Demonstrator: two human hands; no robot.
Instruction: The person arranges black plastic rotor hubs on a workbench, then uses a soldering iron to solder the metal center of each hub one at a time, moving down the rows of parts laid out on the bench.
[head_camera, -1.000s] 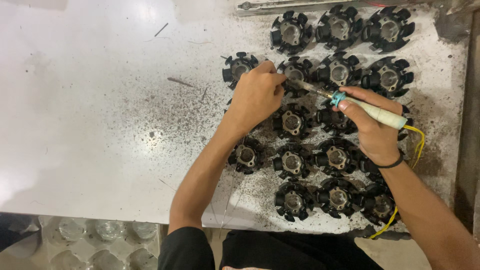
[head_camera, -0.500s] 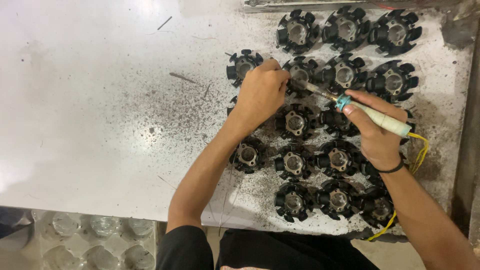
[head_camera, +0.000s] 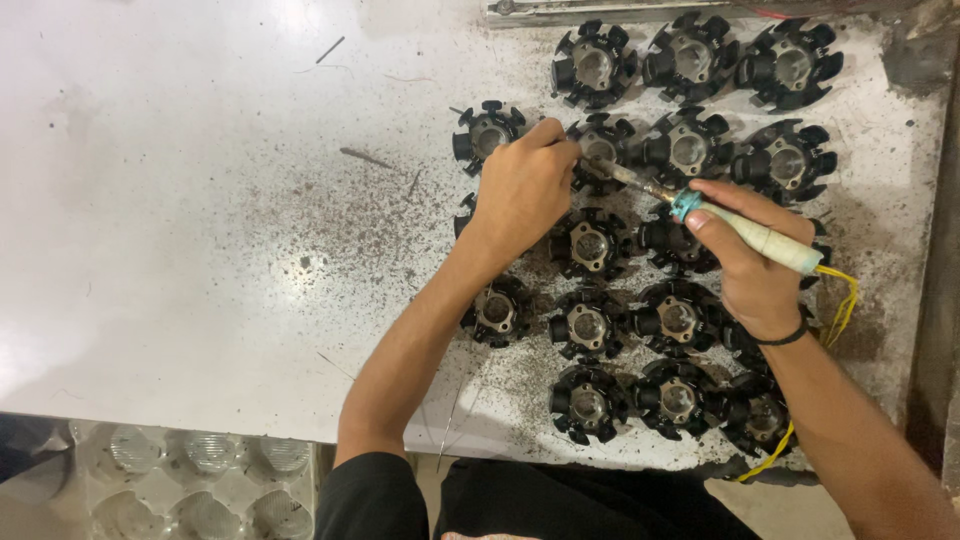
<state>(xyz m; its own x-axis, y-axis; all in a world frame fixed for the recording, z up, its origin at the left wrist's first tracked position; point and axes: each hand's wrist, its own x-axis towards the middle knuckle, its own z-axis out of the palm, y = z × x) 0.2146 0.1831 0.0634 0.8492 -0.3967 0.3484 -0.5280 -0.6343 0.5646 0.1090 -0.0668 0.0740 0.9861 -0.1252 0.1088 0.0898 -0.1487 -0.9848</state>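
Observation:
My right hand grips a soldering iron with a pale handle and a teal collar; its metal tip points left onto a black round motor part. My left hand rests with closed fingers at that same part, pinching at its edge; what sits between the fingers is hidden. Several identical black round parts with metal centres lie in rows around both hands on the white worktable.
A yellow cord runs from the iron's handle down the table's right side. Dark grit and thin wire bits lie scattered on the table. A clear moulded tray sits below the near edge at left. A metal bar lies along the far edge.
Both hands stay at the same black part. The view has shifted slightly, and the hands sit a little lower in the frame.

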